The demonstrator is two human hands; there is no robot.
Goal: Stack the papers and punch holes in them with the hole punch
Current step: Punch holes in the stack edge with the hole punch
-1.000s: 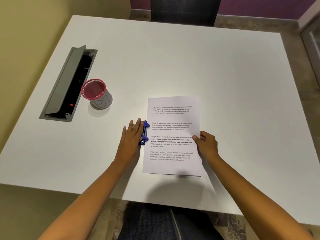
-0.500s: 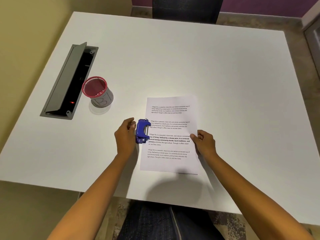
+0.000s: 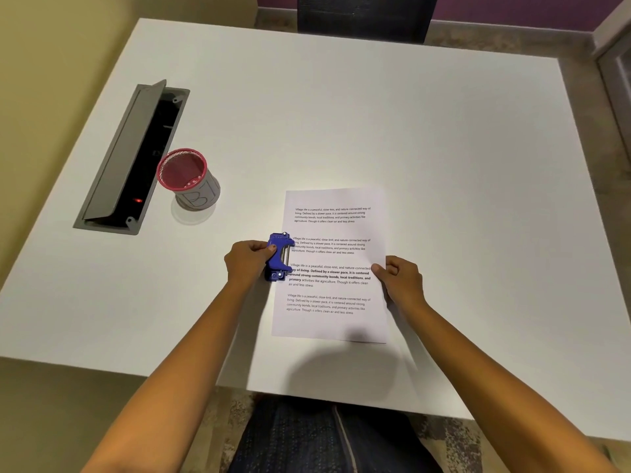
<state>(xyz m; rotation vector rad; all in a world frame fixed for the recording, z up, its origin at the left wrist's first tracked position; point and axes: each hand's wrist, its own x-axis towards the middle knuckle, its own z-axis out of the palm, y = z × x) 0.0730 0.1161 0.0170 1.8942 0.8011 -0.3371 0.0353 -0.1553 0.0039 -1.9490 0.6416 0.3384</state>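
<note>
A stack of white printed papers (image 3: 333, 230) lies on the white table (image 3: 444, 148) in front of me. A blue hole punch (image 3: 279, 256) sits over the middle of the stack's left edge, its lever raised. My left hand (image 3: 247, 262) grips the punch from the left, thumb on its top. My right hand (image 3: 401, 279) pinches the stack's right edge at mid-height, thumb on top of the paper. How many sheets are in the stack cannot be told.
A pink mesh pen cup (image 3: 187, 180) stands to the upper left of the papers. Beside it an open grey cable hatch (image 3: 131, 158) is set into the tabletop. A dark chair (image 3: 365, 15) stands at the far edge. The near table edge is just below the papers.
My left hand went from lying flat on the punch to gripping its left side, and the punch lever has come up. The right hand stays on the paper's edge.
</note>
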